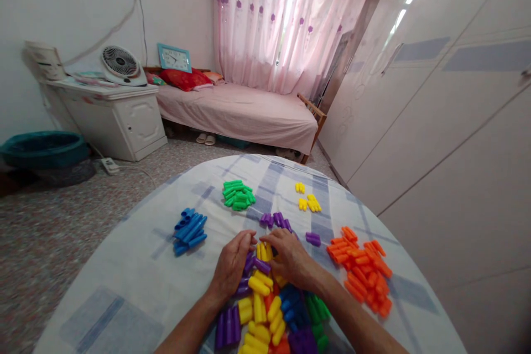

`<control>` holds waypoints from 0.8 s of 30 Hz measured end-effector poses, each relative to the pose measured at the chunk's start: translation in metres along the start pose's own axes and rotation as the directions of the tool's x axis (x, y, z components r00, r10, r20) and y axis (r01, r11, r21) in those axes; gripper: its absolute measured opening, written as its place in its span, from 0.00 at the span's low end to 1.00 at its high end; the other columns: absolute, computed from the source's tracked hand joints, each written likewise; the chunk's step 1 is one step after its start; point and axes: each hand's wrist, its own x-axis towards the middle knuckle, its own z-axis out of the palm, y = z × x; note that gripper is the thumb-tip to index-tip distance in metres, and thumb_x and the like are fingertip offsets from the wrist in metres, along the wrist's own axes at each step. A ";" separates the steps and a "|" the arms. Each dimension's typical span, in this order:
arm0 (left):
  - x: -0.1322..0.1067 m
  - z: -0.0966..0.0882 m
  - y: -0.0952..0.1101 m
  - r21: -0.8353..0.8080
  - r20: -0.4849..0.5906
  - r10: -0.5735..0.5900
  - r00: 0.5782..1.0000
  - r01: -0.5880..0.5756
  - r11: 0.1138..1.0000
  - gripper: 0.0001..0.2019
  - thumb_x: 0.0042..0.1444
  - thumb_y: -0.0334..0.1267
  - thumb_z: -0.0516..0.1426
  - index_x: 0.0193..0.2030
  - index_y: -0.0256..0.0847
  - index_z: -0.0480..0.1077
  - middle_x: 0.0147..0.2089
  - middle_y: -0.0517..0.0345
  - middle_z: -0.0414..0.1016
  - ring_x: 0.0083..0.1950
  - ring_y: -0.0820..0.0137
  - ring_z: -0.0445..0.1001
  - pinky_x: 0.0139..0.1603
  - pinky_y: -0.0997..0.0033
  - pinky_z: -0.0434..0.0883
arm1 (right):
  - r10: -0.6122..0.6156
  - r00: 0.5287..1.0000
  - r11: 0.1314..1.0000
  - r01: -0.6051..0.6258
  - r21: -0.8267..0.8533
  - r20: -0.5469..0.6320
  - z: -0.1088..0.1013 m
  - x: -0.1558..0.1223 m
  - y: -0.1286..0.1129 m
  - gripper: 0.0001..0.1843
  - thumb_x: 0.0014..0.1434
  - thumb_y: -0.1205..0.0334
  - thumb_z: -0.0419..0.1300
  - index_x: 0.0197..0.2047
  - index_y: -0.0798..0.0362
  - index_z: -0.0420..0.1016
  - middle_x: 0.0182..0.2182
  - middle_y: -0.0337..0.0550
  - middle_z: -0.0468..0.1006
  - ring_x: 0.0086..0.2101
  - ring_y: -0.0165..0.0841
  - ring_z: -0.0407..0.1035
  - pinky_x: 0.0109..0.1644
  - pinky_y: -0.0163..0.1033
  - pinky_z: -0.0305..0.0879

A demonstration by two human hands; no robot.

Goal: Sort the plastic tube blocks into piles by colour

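My left hand (233, 261) lies at the left side of a mixed pile, its fingers stretched forward and held together, beside purple plastic pieces (262, 265). My right hand (290, 253) arches over the pile from the right, its fingers bent around yellow plastic pieces (263, 251). Its palm side is hidden. The pieces look like short, ribbed tubes joined side by side. Nearer me the pile holds more yellow pieces (259, 308), blue pieces (295, 307), dark green pieces (317, 310) and some orange. A row of purple pieces (279, 220) lies just beyond my fingertips.
On the round table's checked cloth (136, 265) sit separate heaps: blue tubes (191, 231), green pieces (238, 196), yellow pieces (314, 203) and orange pieces (365, 271). One purple piece (313, 239) lies apart. Behind are a bed (244, 108), cabinet (120, 119) and wardrobe (435, 138).
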 end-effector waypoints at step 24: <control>0.000 0.000 0.004 0.045 0.080 -0.022 0.997 0.018 0.999 0.16 0.55 0.48 0.54 0.41 0.38 0.73 0.35 0.57 0.76 0.37 0.69 0.73 0.39 0.73 0.69 | 0.139 0.892 0.990 -0.109 0.093 -0.431 -0.014 0.007 0.004 0.18 0.53 0.64 0.59 0.49 0.50 0.67 0.41 0.42 0.70 0.45 0.35 0.65 0.51 0.40 0.61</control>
